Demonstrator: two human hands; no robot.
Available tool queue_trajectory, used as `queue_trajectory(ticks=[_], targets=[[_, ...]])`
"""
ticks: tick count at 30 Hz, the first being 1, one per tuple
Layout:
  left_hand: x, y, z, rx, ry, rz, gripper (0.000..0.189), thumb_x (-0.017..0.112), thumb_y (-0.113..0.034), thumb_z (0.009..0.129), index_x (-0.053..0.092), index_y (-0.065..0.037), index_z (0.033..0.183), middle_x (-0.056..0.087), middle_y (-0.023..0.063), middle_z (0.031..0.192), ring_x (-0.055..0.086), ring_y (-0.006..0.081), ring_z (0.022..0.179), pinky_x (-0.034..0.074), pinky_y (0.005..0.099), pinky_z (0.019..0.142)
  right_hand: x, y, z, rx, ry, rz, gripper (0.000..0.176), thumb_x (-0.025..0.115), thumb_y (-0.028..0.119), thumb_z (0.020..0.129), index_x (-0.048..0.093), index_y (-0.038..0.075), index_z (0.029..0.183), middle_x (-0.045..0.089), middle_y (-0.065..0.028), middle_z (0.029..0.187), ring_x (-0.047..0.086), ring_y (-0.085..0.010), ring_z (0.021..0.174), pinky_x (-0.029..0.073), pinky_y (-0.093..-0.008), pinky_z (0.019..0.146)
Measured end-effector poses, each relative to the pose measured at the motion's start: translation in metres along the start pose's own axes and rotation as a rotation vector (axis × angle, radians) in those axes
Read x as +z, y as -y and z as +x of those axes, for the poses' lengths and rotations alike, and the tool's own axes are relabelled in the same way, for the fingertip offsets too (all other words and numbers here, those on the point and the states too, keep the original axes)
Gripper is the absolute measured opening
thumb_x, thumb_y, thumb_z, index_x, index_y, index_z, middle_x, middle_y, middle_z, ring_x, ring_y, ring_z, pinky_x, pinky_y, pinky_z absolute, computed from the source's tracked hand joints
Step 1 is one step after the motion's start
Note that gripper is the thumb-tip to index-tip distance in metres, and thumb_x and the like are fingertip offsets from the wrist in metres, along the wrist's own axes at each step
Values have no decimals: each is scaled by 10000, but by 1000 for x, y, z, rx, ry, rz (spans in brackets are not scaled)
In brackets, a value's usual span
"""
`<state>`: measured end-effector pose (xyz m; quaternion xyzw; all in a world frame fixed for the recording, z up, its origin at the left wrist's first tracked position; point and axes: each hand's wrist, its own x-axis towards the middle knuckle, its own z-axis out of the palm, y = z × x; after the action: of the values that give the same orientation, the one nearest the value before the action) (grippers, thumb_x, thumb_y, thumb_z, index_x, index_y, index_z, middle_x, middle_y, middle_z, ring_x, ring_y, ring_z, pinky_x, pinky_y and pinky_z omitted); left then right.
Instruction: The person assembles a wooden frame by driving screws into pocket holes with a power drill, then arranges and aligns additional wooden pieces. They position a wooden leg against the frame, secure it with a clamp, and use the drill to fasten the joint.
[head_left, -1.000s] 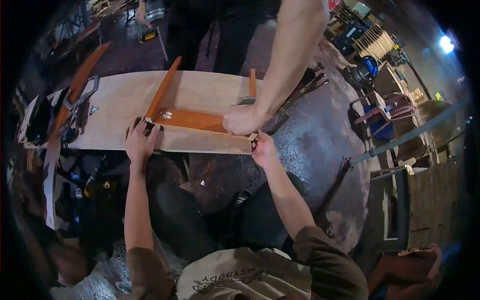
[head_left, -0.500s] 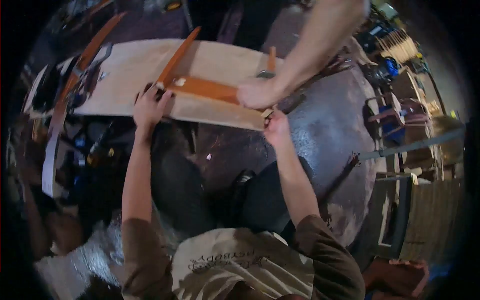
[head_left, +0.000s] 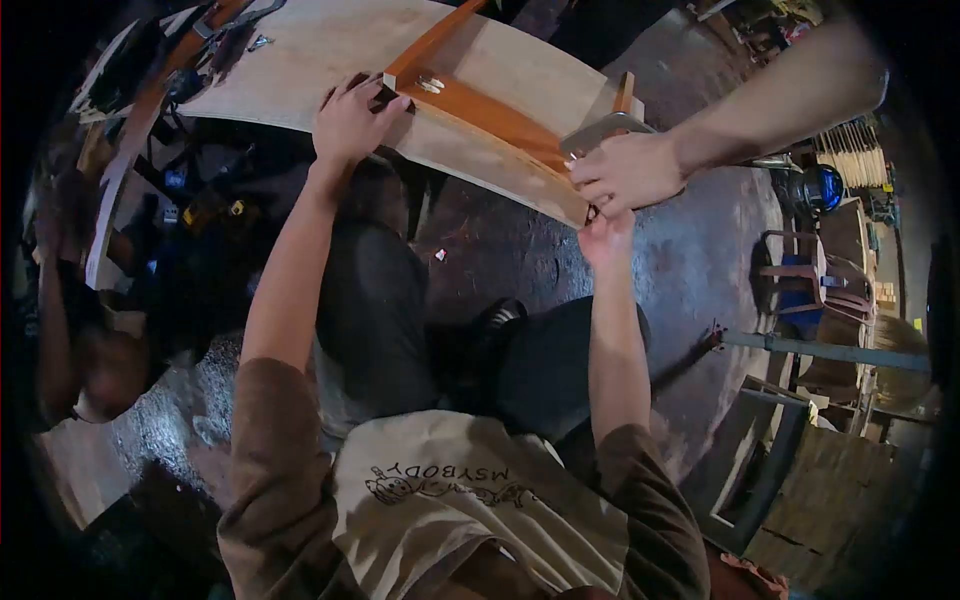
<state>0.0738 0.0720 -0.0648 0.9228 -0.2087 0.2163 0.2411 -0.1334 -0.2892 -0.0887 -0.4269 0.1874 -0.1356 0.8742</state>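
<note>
A long pale wooden board (head_left: 500, 165) lies across the upper middle, with orange-brown wooden strips (head_left: 490, 115) standing on it. My left hand (head_left: 350, 120) grips its near edge beside a strip corner, fingers curled and thumb pressed in, with something dark between them. At the board's right corner my right hand (head_left: 607, 238) has its fingers closed, partly hidden by another person's hand (head_left: 630, 170). That hand reaches in from the upper right, right over my fingertips. Beside it is a grey, rounded flat object (head_left: 608, 128) at the strip's end.
At left, another person (head_left: 110, 370) is close to a long strip (head_left: 115, 200) crossing the board. A yellow-and-black tool (head_left: 215, 213) lies beneath. On the right are a chair (head_left: 800, 270), a grey bar (head_left: 820, 350) and wooden panels (head_left: 825, 490).
The view has shifted, with the board now higher and more slanted. The other person's hand has lifted off the strip toward the corner. The small pale block by my right hand is no longer visible.
</note>
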Motion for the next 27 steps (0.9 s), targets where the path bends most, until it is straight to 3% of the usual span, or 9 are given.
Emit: queue_trajectory(ticks=[3,5,10,13,15,25,27], targets=[[-3,-2,0,-9,15,28,520,633,-537,887,733,-77,1109,682,68,1268,561,229,1281,369,409,1104,24,7,-13,4,-42,75,342,553,397,988,619,163,1229,675,-7,1178,621,-176,1117,502,-361,970],[1,0,0,-2,-4,29,530,626,-546,888,732,-80,1118,676,62,1282,553,229,1292,362,414,1113,-1,-1,-1,7,-70,60,348,569,411,976,623,173,1224,680,3,1173,626,-171,1112,505,-362,966],[2,0,0,-56,56,62,561,601,-570,895,725,-93,1164,659,44,1323,530,225,1322,343,430,1133,12,1,-5,38,-154,76,363,588,435,957,632,179,1210,690,22,1149,644,-157,1074,523,-367,939],[6,2,-1,1,-49,71,567,586,-576,901,721,-104,1184,651,42,1335,520,220,1333,337,434,1139,8,3,0,80,-151,94,364,585,437,954,637,173,1199,693,15,1138,654,-159,1049,536,-359,919],[5,2,0,-8,-27,57,569,586,-569,902,707,-114,1222,641,36,1350,513,217,1339,326,432,1149,10,11,1,165,-112,130,342,592,406,956,641,149,1175,692,-19,1137,658,-183,1042,546,-368,904],[5,3,1,-53,22,78,597,580,-586,904,678,-137,1286,633,24,1362,497,203,1353,310,417,1159,6,10,4,133,83,120,315,527,336,1003,617,71,1148,675,-102,1129,644,-253,1074,536,-415,951],[3,2,2,-62,69,42,628,573,-604,913,683,-94,1264,593,61,1410,481,211,1367,299,405,1171,5,10,4,136,64,146,331,515,342,1007,606,58,1152,664,-118,1139,637,-274,1080,528,-431,971]])
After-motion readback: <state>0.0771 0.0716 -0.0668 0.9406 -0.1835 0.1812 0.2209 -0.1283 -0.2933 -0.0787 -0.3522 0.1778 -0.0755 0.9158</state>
